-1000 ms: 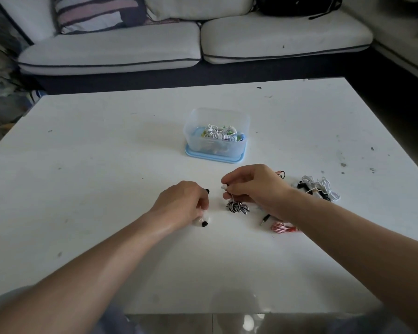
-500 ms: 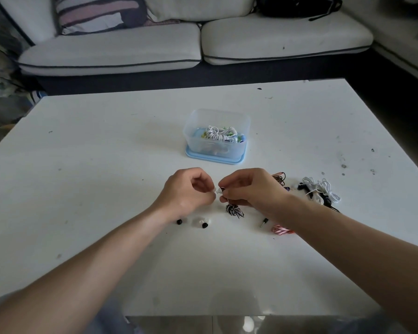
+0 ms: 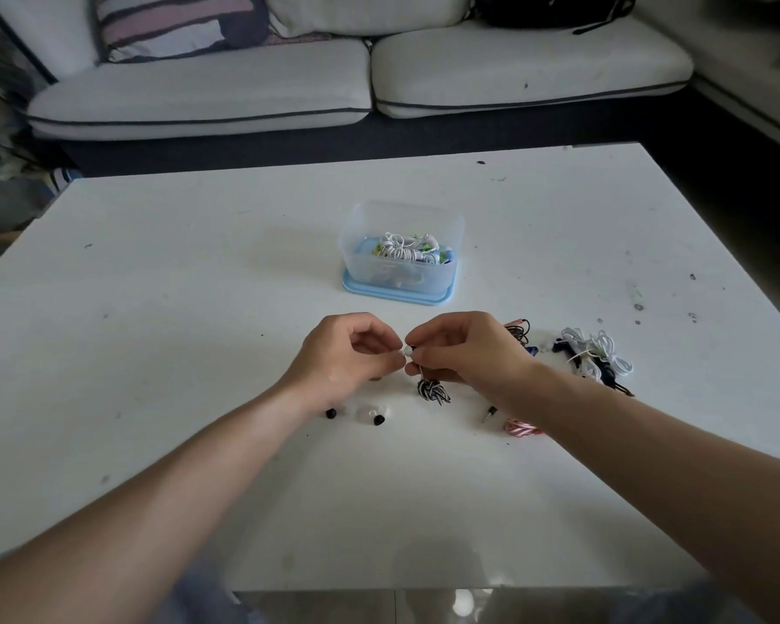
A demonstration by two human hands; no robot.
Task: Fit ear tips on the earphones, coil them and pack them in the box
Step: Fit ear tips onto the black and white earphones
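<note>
- The left hand and the right hand are brought together just above the tabletop, fingertips all but touching. Each is curled into a pinch.
- A small white ear tip is seen right at the meeting point. It appears to be pinched by the left hand, though exactly which fingers hold it cannot be told.
- The striped earphone is gripped by the right hand, and its black-and-white cable hangs below in a loose bundle that touches the tabletop.
- The step in hand is judged to be the fitting itself — tip onto bud.
- To be done well, the bud should be held firmly close to its nozzle and the tip's opening lined up square. The tip should then be pushed on with a slight twist until it is seated all round.
- A crooked push is to be avoided, since a half-seated tip could pop off and be lost among the clutter.
- Two black ear tips are left lying near the left wrist, within easy reach for later.
- The box is found beyond the hands, mid-tabletop and open — coiled earphones are already packed inside.
- White earphones and a pink cable are waiting on the right, well apart from the box.
</note>
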